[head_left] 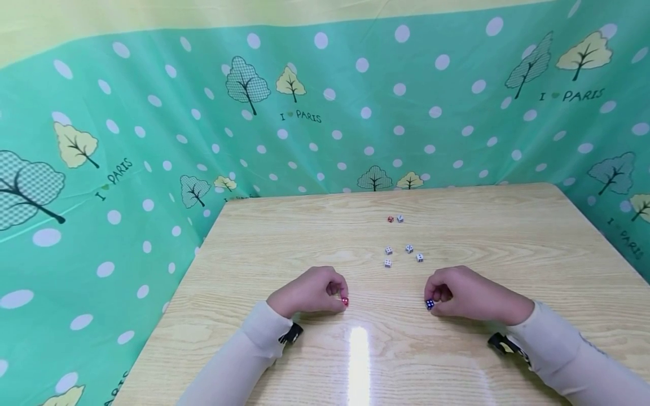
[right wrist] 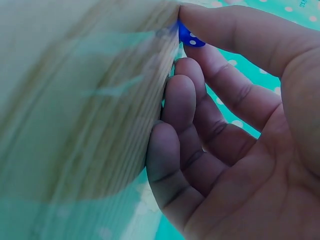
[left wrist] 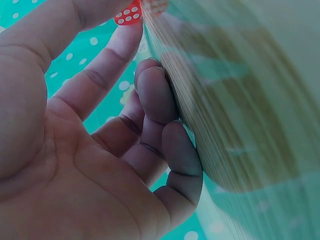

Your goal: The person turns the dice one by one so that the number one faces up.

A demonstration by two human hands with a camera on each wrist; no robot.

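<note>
Between thumb and index finger, my left hand [head_left: 316,290] pinches a red die [head_left: 345,301] with white dots, down at the tabletop. To the right, my right hand [head_left: 463,294] holds a blue die [head_left: 430,304] the same way, also at table level. The left wrist view shows the red die [left wrist: 128,13] at the fingertips, the other fingers curled against the wood. In the right wrist view the blue die [right wrist: 190,36] sits between thumb and index finger. Beyond the hands lie several white dice, among them one white die [head_left: 388,263] nearest to me.
Farther back, a red die [head_left: 390,219] and a white die [head_left: 400,219] lie side by side. The pale wooden table [head_left: 284,237] reflects a bright light strip in front. A green dotted curtain [head_left: 315,84] hangs behind and beside it. Each wrist wears a black strap [head_left: 291,333].
</note>
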